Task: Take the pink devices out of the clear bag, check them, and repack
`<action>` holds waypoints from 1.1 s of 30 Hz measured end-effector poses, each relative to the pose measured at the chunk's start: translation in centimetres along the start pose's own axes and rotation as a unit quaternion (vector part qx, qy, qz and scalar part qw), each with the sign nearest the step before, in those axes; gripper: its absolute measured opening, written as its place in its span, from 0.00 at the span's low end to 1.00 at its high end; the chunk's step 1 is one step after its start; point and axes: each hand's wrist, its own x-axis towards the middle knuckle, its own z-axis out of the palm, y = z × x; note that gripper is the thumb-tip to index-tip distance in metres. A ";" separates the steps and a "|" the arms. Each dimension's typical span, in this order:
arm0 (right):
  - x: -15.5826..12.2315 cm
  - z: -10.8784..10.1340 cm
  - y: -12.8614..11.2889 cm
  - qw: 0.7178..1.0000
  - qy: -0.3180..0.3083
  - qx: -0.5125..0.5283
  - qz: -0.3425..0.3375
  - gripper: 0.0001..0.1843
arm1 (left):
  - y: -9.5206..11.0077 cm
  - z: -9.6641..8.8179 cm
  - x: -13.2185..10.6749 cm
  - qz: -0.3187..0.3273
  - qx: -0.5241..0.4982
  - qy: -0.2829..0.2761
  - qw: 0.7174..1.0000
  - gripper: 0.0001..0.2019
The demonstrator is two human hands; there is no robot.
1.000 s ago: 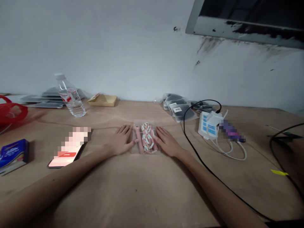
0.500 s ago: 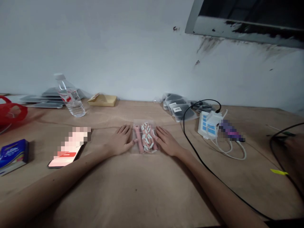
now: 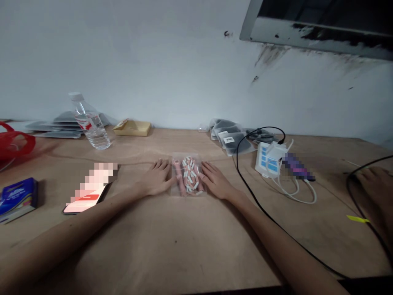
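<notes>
A clear plastic bag (image 3: 187,175) lies flat on the wooden table (image 3: 172,254) between my hands. Inside it are a pink stick-like piece with a ring-shaped end and several small pink-and-white pieces; their exact kind I cannot make out. My left hand (image 3: 158,178) rests palm down at the bag's left side, fingers spread, its thumb at the bag's edge. On the other side my right hand (image 3: 216,180) lies flat too, its fingers stretched out along the right edge. Neither hand grips anything.
At left are a phone (image 3: 89,190), a blue tissue pack (image 3: 19,198), a water bottle (image 3: 92,125) and a red bag (image 3: 15,141). Behind sit a cardboard tray (image 3: 132,128) and grey packets (image 3: 229,137). A power strip (image 3: 267,160), a black cable (image 3: 260,211) and another person's hand (image 3: 376,188) are at right.
The view has shifted very slightly. My hands and the bag stay where they were; the other person's hand at the right edge shows a little more.
</notes>
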 end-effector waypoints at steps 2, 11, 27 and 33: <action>0.0 0.1 0.4 1.000 0.010 0.020 0.004 0.38 | 0.2 0.0 0.0 -0.007 0.005 0.001 1.000 0.44; 0.1 0.0 1.0 0.990 0.042 0.114 0.072 0.42 | 0.1 -2.3 -0.8 0.062 0.016 -0.076 0.995 0.45; 0.1 -2.1 -3.2 0.983 0.028 0.159 -0.086 0.18 | -0.4 -4.6 0.2 0.009 0.026 0.024 0.999 0.29; 0.4 -1.4 -2.9 0.984 0.065 0.160 -0.034 0.20 | 0.0 -3.0 -0.1 0.075 0.066 0.012 0.995 0.47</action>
